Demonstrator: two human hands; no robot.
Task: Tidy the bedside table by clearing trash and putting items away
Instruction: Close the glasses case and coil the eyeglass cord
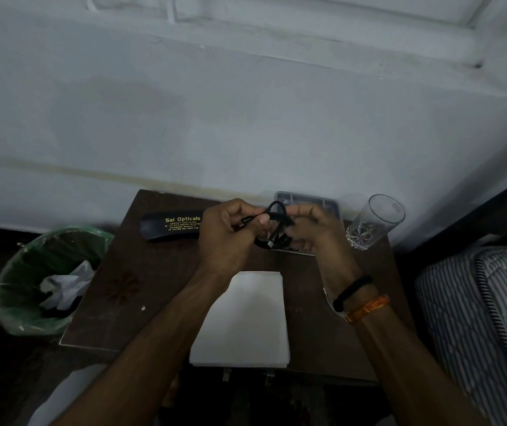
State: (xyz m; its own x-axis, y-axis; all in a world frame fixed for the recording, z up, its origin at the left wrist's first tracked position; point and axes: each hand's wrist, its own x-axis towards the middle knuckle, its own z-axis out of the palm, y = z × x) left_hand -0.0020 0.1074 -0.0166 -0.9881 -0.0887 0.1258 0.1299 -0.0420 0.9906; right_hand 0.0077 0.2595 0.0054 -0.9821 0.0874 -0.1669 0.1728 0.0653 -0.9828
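Above the bedside table (160, 272), the left hand (230, 238) and right hand (313, 232) both grip a looped black cable (277, 215), fingers curled round it, near the spectacle case (172, 224) and glass (375, 221)

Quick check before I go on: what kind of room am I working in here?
Most likely a bedroom: a small brown bedside table against the wall, a striped mattress beside it, and a lined bin. Both hands hold a black cable.
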